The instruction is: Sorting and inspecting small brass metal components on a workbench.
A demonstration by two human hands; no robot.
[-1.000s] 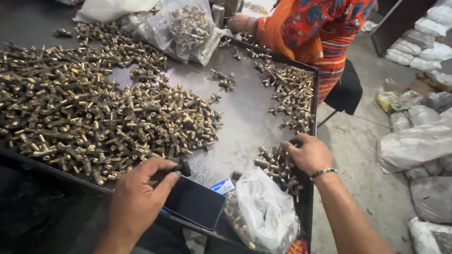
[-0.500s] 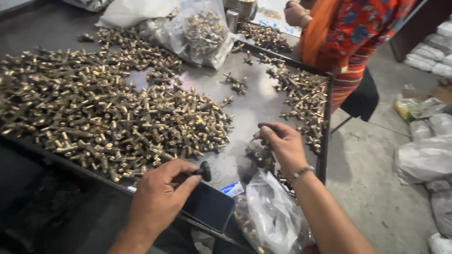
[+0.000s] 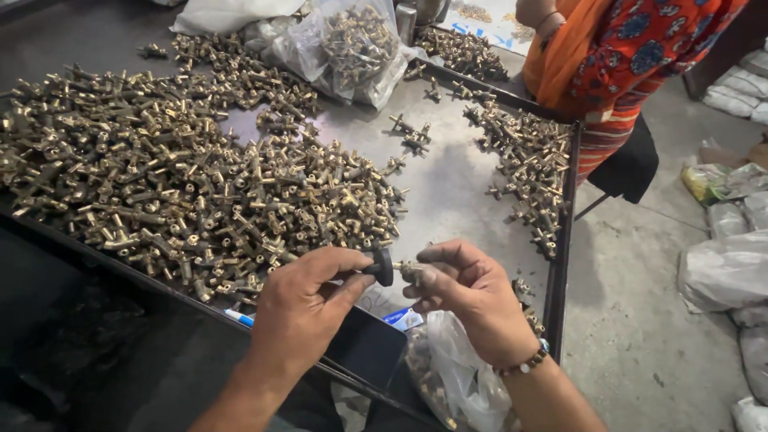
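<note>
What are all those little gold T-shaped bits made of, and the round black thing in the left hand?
The small gold T-shaped fittings look like brass: yellowish metal with a dull shine. The left hand pinches a small black round knob, matte and dark, probably plastic or rubber, though it is hard to tell. The right hand holds one fitting against it.

It's a big dark metal tray-style table (image 3: 448, 200) with a raised rim all round. A huge heap of brass T-fittings (image 3: 184, 192) covers most of the left half. A thinner strip of brass fittings (image 3: 528, 168) runs along the right edge, and a few loose ones (image 3: 412, 134) sit in the bare middle. A clear bag of fittings (image 3: 352, 44) lies at the far edge, with a white sack (image 3: 228, 14) beside it. At the near edge there's a dark phone (image 3: 364, 348) and another plastic bag (image 3: 460, 376).
</note>
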